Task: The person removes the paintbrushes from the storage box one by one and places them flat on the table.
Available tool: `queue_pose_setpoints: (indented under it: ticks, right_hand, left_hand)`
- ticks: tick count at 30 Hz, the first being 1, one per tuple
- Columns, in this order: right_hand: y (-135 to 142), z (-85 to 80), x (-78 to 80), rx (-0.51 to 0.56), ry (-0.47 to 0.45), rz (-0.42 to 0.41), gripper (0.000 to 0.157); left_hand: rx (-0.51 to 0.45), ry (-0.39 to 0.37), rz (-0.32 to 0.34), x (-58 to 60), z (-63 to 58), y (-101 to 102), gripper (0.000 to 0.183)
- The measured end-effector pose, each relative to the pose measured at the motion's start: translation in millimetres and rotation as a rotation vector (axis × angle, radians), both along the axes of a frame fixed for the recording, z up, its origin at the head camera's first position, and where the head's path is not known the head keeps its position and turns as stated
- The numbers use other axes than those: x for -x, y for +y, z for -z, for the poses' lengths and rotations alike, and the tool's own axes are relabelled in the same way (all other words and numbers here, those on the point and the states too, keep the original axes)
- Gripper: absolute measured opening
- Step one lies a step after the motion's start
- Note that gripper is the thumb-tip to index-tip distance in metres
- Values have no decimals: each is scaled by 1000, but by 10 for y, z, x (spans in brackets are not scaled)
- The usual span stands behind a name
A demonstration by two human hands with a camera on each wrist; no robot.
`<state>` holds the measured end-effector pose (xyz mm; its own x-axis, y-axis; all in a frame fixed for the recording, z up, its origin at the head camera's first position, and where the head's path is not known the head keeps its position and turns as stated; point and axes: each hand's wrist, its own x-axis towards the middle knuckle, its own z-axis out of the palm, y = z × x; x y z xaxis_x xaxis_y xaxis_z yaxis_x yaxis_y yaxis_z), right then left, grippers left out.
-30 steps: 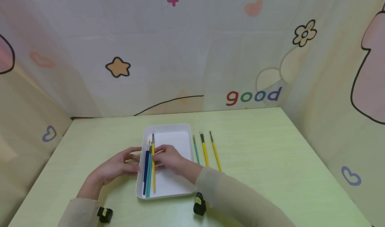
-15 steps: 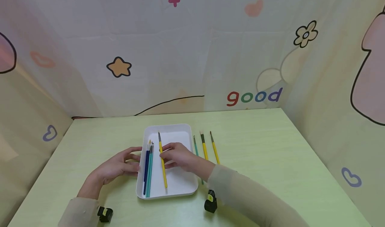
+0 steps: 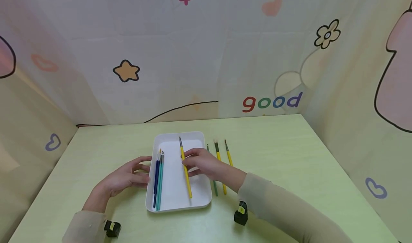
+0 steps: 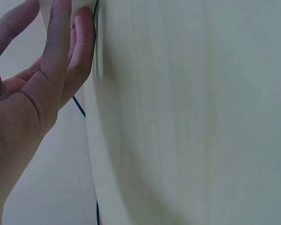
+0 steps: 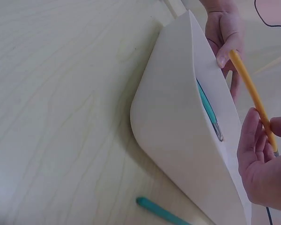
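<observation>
My right hand [image 3: 207, 164] pinches a yellow-handled paintbrush [image 3: 187, 176] between thumb and fingers, above the white tray [image 3: 173, 198]. The brush tilts slightly, bristles toward the back; in the right wrist view its yellow handle [image 5: 248, 82] rises clear of the tray rim. Along the tray's left wall rests my left hand [image 3: 123, 175], its fingers loosely bent and touching the outer side. Dark blue paintbrushes [image 3: 156, 180] and teal paintbrushes [image 3: 160, 185] lie side by side inside the tray on the left.
Right of the tray, partly hidden by my right arm, lie a teal paintbrush [image 3: 215, 187], a yellow paintbrush with a wide dark ferrule [image 3: 217, 148] and another yellow paintbrush [image 3: 228, 155]. Behind the pale table [image 3: 267, 139] hangs a printed cloth [image 3: 206, 64].
My right hand has lifted the yellow paintbrush away from the blue and teal brushes and carried it rightward across the tray. My left hand has stayed at the tray's left wall.
</observation>
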<state>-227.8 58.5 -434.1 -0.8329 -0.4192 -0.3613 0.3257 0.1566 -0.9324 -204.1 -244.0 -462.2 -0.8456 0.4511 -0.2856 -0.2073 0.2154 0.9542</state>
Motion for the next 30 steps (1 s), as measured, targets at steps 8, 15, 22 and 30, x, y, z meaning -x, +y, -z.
queue_pose_setpoints:
  ticks: [8,15,22,30]
  right_hand:
    - [202,-65,-9,-2,9,13,36]
    - [431,-82,-30,9,38,9,38]
    - [681,-98,-52,-23,49,38,40]
    - [874,-64,-58,-46,34,74,43]
  left_hand:
    - [5,2,-4,3,-4,-5,82]
    - [22,-8,-16,4,12,-6,82]
    - [13,-13,-14,7,16,-8,82]
    - [8,-12,-6,3,1,-2,84]
